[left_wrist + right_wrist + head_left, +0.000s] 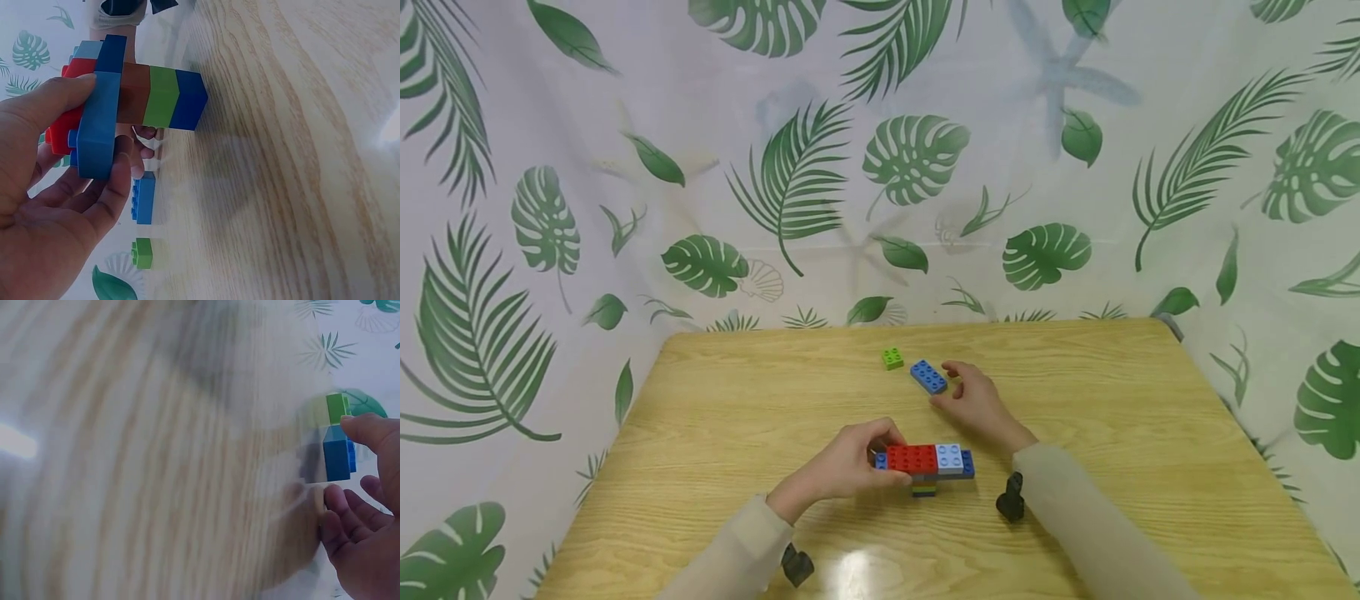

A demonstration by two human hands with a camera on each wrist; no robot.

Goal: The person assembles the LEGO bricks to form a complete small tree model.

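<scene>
My left hand grips one end of a toy brick build, thumb on the near side and fingers behind. Red and light blue bricks top its long blue layer. Below this, a stem of brown, green and dark blue bricks shows in the left wrist view, its foot close to the tabletop. My right hand reaches past the build, thumb and fingers parted at the right end of a loose blue brick. In the right wrist view, that brick lies between the thumb side and the fingers, which hold nothing.
A small lime green brick lies just behind and left of the loose blue one. The wooden table ends at a leaf-printed curtain. Black wrist camera mounts stick out beside both forearms.
</scene>
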